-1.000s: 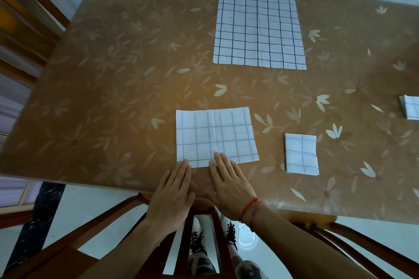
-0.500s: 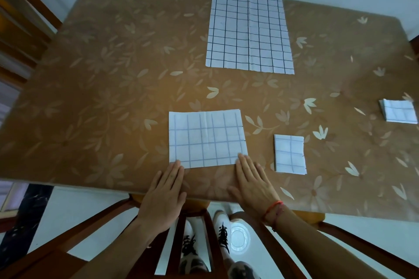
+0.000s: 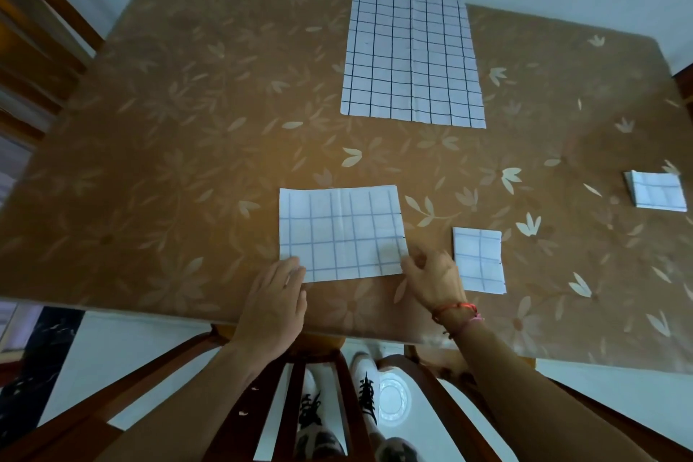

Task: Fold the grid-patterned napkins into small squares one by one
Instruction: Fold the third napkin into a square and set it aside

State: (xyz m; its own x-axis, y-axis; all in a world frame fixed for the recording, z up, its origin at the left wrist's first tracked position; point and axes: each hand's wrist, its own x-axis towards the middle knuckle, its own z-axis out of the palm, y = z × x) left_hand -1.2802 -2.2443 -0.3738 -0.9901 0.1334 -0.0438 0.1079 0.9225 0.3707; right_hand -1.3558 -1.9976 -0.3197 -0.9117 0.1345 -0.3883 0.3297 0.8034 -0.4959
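A wide brown surface (image 3: 180, 131) printed with pale leaves and flowers is seen from above, filling most of the view. Its near edge is met by the curved top rail of a wooden chair (image 3: 322, 347), which stands between the person and the surface. Dark wooden furniture (image 3: 33, 22) is visible past the left edge.

At the far side, an unfolded napkin (image 3: 412, 56), white with a dark grid, is laid flat with a crease down its middle. Nearer, close to the front edge, a half-folded napkin (image 3: 341, 234) is spread flat, its grid lines showing faint and blue.

The left grip (image 3: 275, 304) is laid with fingers straight and together, fingertips resting on the near left corner of the half-folded napkin. The right grip (image 3: 431, 274) is placed at the near right corner with fingers curled; it is blurred, so whether the corner is pinched cannot be told.

Just right of that grip, a small folded square (image 3: 479, 259) is set down. A second folded square (image 3: 656, 195) lies well apart, near the right edge.

Laced shoes (image 3: 365, 399) are seen on the floor through the chair slats. A red string bracelet (image 3: 455, 309) is worn on the right wrist.
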